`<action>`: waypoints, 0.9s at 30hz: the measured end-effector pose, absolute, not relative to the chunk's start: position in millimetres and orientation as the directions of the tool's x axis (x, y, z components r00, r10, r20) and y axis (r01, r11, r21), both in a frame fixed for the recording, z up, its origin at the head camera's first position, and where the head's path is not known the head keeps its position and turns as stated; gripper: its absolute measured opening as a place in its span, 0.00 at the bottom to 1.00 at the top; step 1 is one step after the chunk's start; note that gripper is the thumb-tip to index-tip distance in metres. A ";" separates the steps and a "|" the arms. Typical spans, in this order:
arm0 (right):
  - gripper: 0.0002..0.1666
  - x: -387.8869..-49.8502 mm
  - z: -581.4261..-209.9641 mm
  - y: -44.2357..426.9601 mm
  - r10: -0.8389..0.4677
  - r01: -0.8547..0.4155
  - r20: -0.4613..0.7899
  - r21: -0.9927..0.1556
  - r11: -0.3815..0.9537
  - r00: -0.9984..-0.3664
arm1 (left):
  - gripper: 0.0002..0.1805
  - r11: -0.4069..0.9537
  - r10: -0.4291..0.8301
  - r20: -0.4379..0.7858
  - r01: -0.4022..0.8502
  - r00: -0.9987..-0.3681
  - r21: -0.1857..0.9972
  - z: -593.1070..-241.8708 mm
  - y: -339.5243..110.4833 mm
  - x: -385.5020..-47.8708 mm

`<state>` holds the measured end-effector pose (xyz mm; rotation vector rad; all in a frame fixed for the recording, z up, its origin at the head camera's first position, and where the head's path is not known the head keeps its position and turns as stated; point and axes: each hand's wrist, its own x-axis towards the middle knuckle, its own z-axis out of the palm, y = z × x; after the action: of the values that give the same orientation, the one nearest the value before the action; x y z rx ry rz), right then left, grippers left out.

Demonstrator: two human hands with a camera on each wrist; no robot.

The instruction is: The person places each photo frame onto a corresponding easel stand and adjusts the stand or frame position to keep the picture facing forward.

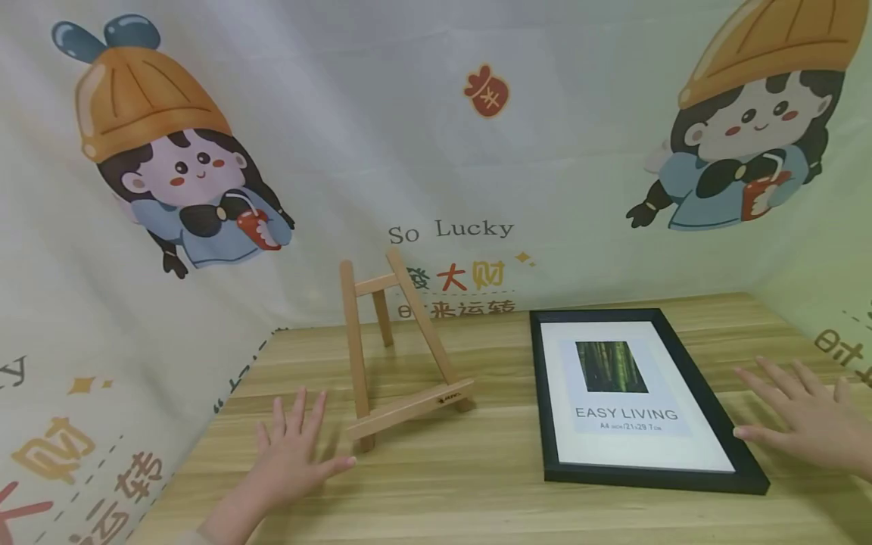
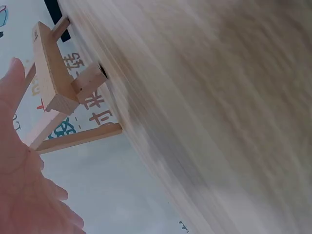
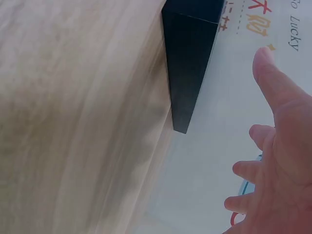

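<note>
A small wooden easel stands on the table, left of the middle in the head view. My left hand is beside its left leg with fingers spread, holding nothing. In the left wrist view the easel's ledge is close to the thumb of that hand. A black picture frame with a white "EASY LIVING" insert lies face up on the right. Near its right edge my right hand has its fingers spread and holds nothing. The frame's dark side shows in the right wrist view, apart from the hand.
The wood-grain table carries both things. A pale cloth printed with cartoon figures and lettering hangs behind it and along both sides. The cloth meets the table's back edge just behind the easel and the frame.
</note>
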<state>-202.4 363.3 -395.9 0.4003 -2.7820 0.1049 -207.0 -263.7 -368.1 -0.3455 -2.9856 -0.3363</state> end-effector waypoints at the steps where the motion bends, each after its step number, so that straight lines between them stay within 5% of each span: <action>1: 0.57 -202.4 -394.7 363.0 -0.259 -0.284 0.321 -0.033 0.958 -0.911 | 0.57 0.948 0.214 0.139 0.240 -0.967 0.210 -367.7 -263.3 -206.9; 9: 0.53 -203.6 -381.8 358.3 -0.228 -0.252 0.215 -0.094 0.963 -0.950 | 0.55 0.916 0.218 0.088 0.235 -0.972 0.325 -358.7 -256.5 -204.4; 19: 0.48 -205.7 -380.9 359.2 -0.269 -0.311 0.205 -0.215 0.926 -0.941 | 0.46 0.846 0.173 0.190 0.245 -0.966 0.474 -335.5 -244.8 -205.8; 27: 0.44 -206.1 -375.7 358.5 -0.272 -0.310 0.162 -0.293 0.905 -0.949 | 0.38 0.662 0.146 0.066 0.147 -0.987 0.735 -322.4 -236.0 -205.2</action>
<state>-206.1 358.5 -375.7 0.4523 -2.9509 0.4821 -205.2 -236.0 -322.4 -0.2529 -2.8633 -1.2658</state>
